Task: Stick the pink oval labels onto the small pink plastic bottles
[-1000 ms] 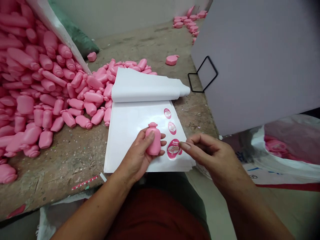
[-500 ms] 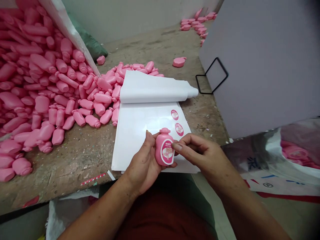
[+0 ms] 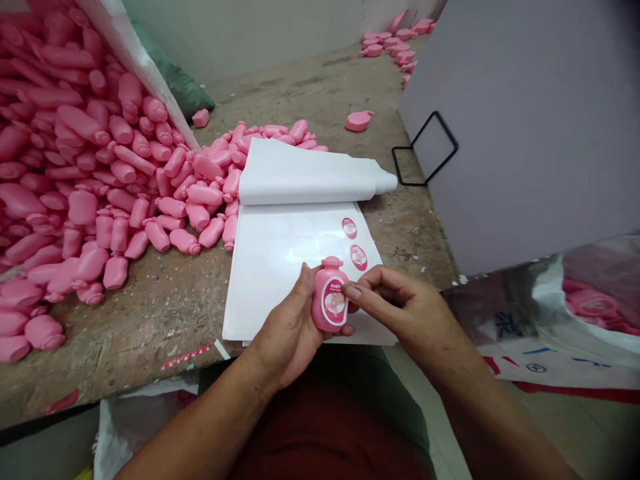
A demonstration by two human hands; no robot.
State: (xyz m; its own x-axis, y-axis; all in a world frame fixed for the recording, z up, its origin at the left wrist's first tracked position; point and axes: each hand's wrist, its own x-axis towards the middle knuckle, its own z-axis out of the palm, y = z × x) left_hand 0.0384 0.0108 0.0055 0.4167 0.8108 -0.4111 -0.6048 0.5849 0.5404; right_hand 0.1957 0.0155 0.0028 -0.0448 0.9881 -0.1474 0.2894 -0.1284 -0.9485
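Bottle in hand, sticker across its front

The pink bottle (image 3: 329,272) was in the left hand (image 3: 290,327), above the near part of the paper stack (image 3: 280,267), its neck pointing away from the person. That hand was closed around it from beneath, fingers behind and thumb at the side, presumably to leave the front face free. An oval sticker (image 3: 334,303) lay over that face. The thumb and forefinger of the right hand (image 3: 400,300) were pinched together at its right edge, likely to control its angle. Beyond, two smaller stickers (image 3: 358,257) remained on the top sheet. The folded-back sheets (image 3: 305,183) seemingly kept that sheet exposed. A heap of bottles (image 3: 200,193) lay left on the table (image 3: 310,87), apparently for easy reach.
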